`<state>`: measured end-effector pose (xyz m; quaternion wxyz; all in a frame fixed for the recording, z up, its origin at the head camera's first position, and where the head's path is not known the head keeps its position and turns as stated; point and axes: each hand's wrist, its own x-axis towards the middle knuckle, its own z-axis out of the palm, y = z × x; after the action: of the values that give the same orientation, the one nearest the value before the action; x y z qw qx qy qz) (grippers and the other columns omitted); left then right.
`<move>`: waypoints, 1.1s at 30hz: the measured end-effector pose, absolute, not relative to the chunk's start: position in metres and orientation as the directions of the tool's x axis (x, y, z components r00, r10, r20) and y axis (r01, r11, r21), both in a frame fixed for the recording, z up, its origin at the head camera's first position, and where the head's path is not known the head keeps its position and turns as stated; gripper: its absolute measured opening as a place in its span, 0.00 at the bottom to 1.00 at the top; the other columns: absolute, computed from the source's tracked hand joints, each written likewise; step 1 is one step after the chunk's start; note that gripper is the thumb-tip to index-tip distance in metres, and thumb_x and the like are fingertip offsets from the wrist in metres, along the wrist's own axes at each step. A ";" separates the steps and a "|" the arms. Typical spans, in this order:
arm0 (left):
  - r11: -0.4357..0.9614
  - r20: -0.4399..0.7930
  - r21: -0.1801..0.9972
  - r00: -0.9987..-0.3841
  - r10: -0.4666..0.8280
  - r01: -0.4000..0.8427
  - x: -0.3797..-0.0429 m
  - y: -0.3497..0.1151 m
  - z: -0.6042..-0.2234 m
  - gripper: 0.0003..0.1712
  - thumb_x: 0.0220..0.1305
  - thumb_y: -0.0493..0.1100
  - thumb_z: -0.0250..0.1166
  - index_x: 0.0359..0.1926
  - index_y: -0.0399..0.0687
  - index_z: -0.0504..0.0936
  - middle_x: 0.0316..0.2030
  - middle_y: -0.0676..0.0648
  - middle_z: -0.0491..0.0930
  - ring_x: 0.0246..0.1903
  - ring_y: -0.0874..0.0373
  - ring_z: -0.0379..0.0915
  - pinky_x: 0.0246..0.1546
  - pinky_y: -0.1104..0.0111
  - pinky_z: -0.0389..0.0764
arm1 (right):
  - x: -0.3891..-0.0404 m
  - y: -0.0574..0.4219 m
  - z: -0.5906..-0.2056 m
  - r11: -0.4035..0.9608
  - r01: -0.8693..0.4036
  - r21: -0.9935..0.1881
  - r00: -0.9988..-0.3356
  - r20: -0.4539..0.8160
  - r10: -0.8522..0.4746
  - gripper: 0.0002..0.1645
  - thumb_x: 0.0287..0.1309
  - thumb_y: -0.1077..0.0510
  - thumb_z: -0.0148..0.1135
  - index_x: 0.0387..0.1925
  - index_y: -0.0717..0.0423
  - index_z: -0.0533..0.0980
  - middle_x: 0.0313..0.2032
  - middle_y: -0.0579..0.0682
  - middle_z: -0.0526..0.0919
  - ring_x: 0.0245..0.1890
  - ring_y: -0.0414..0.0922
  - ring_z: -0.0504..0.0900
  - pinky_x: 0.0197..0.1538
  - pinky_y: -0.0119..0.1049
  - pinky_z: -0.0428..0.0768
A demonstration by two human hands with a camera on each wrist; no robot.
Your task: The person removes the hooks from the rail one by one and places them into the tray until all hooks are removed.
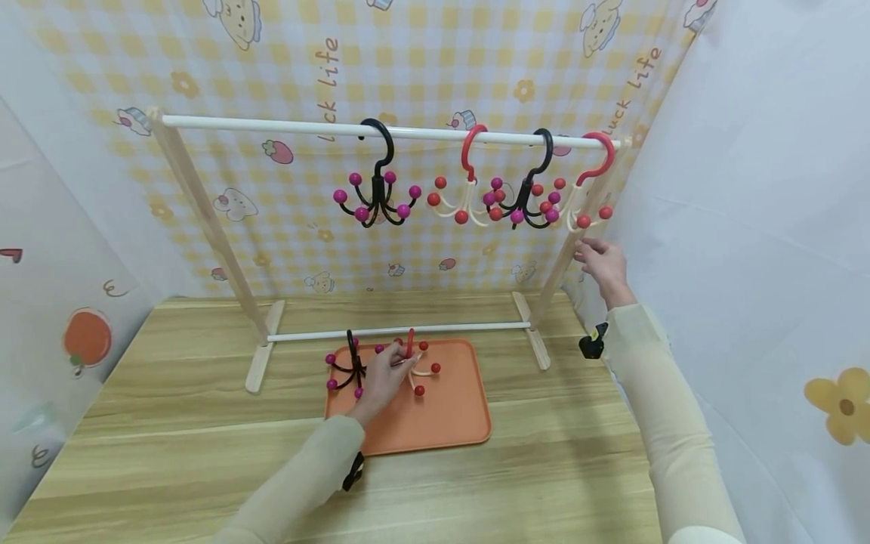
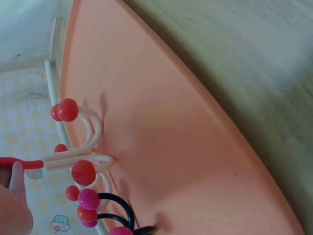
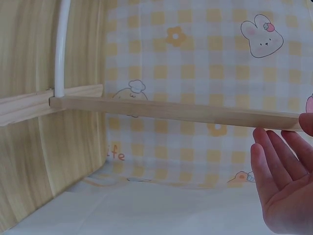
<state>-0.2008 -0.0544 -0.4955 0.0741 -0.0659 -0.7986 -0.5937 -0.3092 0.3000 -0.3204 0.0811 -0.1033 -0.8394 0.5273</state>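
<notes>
My left hand pinches the red hook of a cream octopus-style hanger with red ball tips. That hanger stands upright over the orange tray, its curved arms close to the tray's surface. Beside it on the tray, to the left, is a black hanger with magenta balls, partly hidden by my hand. My right hand is raised at the rack's right wooden post, with fingers loosely extended and fingertips right at the wood. Above this hand hangs a red-hooked cream hanger.
A white top rail carries several hangers, among them a black one near the middle. The rack's left post, feet and lower white bar stand on the wooden table behind the tray. A checked cloth hangs behind.
</notes>
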 end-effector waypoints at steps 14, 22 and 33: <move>0.206 0.155 0.968 -0.987 -0.049 0.142 -0.200 -0.055 -0.501 0.06 0.55 0.37 0.61 0.31 0.37 0.75 0.34 0.39 0.80 0.36 0.52 0.77 0.28 0.68 0.76 | -0.311 0.301 -0.322 0.434 0.087 -0.897 -0.969 0.026 0.247 0.30 0.61 0.49 0.46 0.59 0.65 0.62 0.53 0.62 0.70 0.49 0.50 0.72 0.38 0.26 0.73; 0.264 0.171 0.953 -0.983 -0.070 0.147 -0.199 -0.053 -0.500 0.06 0.56 0.39 0.62 0.30 0.40 0.75 0.31 0.40 0.80 0.32 0.52 0.77 0.24 0.69 0.75 | -0.312 0.301 -0.323 0.434 0.075 -0.898 -0.968 0.039 0.249 0.29 0.61 0.50 0.47 0.57 0.66 0.63 0.52 0.63 0.71 0.49 0.51 0.73 0.37 0.26 0.73; 0.309 0.178 0.940 -0.981 -0.081 0.145 -0.198 -0.053 -0.498 0.09 0.53 0.43 0.63 0.31 0.41 0.76 0.31 0.46 0.81 0.34 0.56 0.77 0.29 0.67 0.77 | -0.311 0.302 -0.323 0.443 0.061 -0.894 -0.969 0.053 0.240 0.30 0.61 0.49 0.46 0.58 0.66 0.63 0.51 0.63 0.71 0.49 0.50 0.73 0.38 0.26 0.73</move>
<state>-0.1984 -0.0534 -0.4983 0.0961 -0.0197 -0.8034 -0.5874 -0.3111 0.3023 -0.3230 0.0861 -0.0892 -0.8450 0.5202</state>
